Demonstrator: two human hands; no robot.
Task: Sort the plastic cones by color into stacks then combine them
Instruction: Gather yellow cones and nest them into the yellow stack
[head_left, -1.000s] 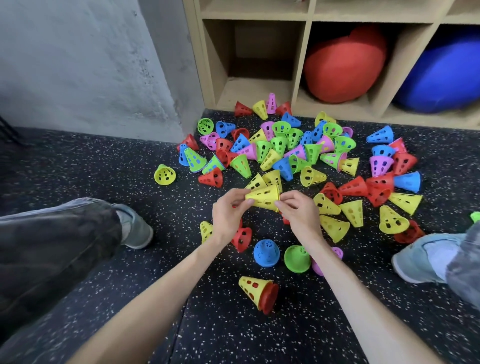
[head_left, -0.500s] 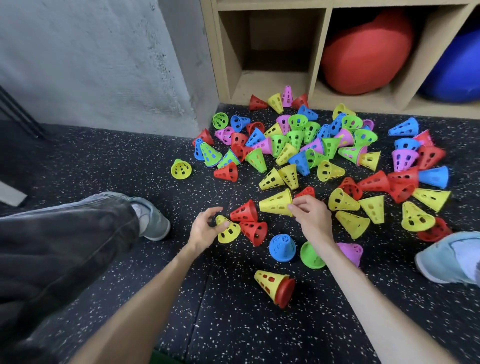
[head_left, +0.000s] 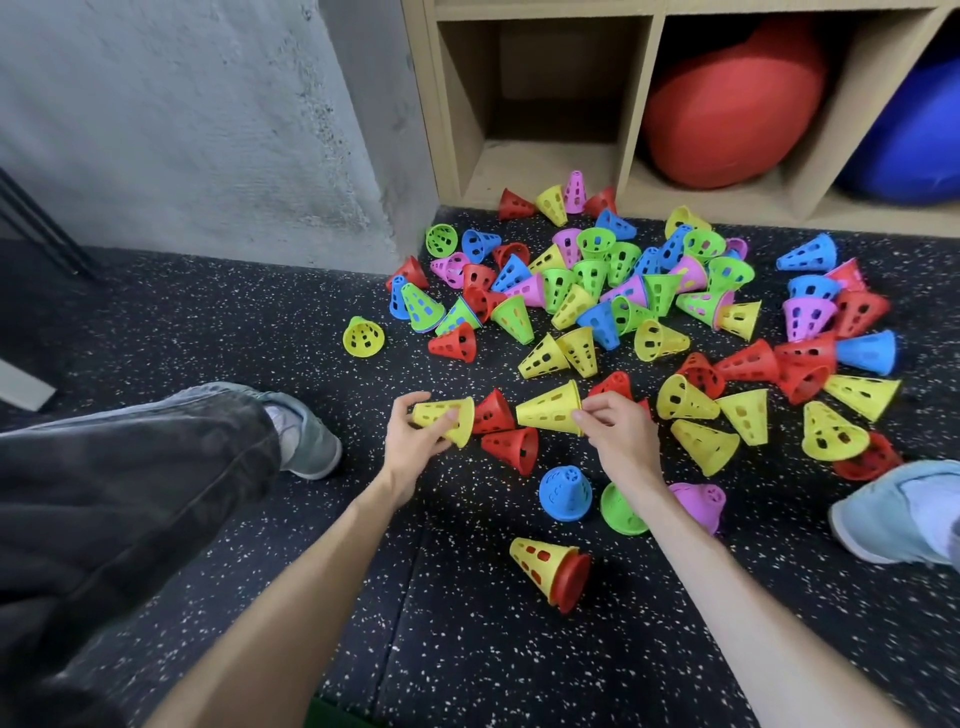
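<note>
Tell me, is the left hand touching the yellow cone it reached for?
Touching. The head view shows the left hand with fingers and thumb curled round the single yellow cone, lifting it beside a red cone.

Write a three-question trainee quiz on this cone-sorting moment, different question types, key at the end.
1. True or false: the left hand and the right hand each hold something yellow.
2. Multiple choice: the upright blue cone stands nearest which hand? A) left B) right
3. Fill in: the yellow cone lying nearest the camera is nested over a ____ cone.

Key: 1 true, the left grips a single yellow cone, the right pinches the rim of a yellow stack; 2 B; 3 red.
</note>
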